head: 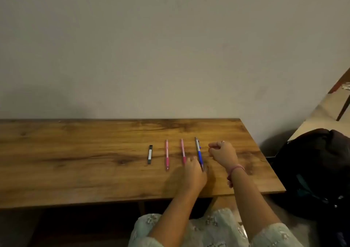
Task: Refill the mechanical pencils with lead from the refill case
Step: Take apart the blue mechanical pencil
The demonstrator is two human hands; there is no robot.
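Left hand [194,173] pinches the blue pencil's [198,153] tip end near the worktop's [75,171] right front corner, right hand [223,152] clenched on nothing I can see; pencils look light, slick, stiff, so I'd grab mid-barrel, and the black refill case [150,154] sits leftmost.

Looks like a room in a home, plainly furnished. Wooden table [75,161] with bold grain under both hands, pushed against a bare beige wall [151,48] beyond them. Dark backpack [312,171] on the floor just right of the right hand [223,152]. Pale tiled floor [322,114] and a dark furniture leg [343,108] farther right. Pencils [167,155] laid out by the left hand [195,173], as at a study desk.
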